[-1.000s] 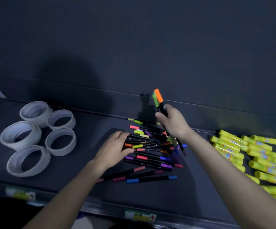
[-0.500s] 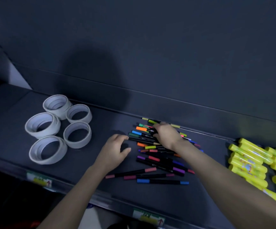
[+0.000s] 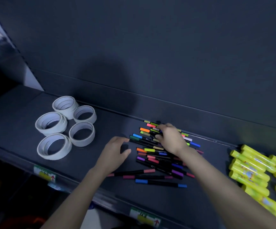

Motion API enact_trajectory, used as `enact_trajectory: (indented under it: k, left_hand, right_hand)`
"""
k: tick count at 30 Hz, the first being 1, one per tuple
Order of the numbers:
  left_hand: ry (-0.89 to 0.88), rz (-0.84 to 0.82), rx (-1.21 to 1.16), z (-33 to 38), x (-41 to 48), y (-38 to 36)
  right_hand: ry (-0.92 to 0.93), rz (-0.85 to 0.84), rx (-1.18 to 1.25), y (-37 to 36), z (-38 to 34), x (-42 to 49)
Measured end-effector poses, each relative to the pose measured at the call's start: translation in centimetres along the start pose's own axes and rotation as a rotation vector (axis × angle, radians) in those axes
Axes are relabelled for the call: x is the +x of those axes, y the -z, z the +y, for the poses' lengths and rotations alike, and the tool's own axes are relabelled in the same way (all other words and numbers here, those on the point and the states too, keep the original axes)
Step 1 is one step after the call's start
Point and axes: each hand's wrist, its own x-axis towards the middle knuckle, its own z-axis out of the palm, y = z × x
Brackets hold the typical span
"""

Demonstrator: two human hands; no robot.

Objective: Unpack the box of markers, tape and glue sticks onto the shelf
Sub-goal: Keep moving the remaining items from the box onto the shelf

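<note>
Sorting markers (image 3: 152,160) at shelf (image 3: 26,111) middle | left hand (image 3: 115,156) at their 9 o'clock, loosely curved, holding nothing | right hand (image 3: 170,139) bent over the 12 o'clock markers, grip unclear | risk: a push may roll the 6 o'clock markers off the front edge.

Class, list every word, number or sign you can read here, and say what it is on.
No words or numbers are legible.
left shelf-edge label: a red upward arrow; print blurred.
right shelf-edge label: a red upward arrow; print blurred.
glue sticks: wrapper print blurred.
markers: white barrel print too small to read.
</note>
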Motion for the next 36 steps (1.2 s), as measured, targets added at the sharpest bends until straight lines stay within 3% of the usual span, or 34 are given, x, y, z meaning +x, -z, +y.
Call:
enact_trajectory:
  k: [10,14,27,32,36]
  left_hand:
    - [0.184,0.244,-0.019,0.7,-7.0,2.5]
    - [0.296,0.328,0.021,0.6,-11.4,3.1]
    - [0.497,0.584,0.133,-1.4,-25.4,8.7]
    - [0.544,0.628,0.115,-3.8,-31.9,12.0]
    - [0.650,0.659,0.136,-7.0,-39.1,14.4]
  right_hand:
    - [0.163,-0.091,0.383,-0.3,-4.8,-6.3]
    - [0.288,-0.223,0.340,-1.9,-6.5,-8.1]
    - [0.531,-0.334,0.172,-4.7,-16.4,-13.3]
    - [0.600,-0.289,0.242,-6.6,-22.3,-17.1]
    - [0.653,-0.368,0.328,-9.2,-28.4,-21.7]
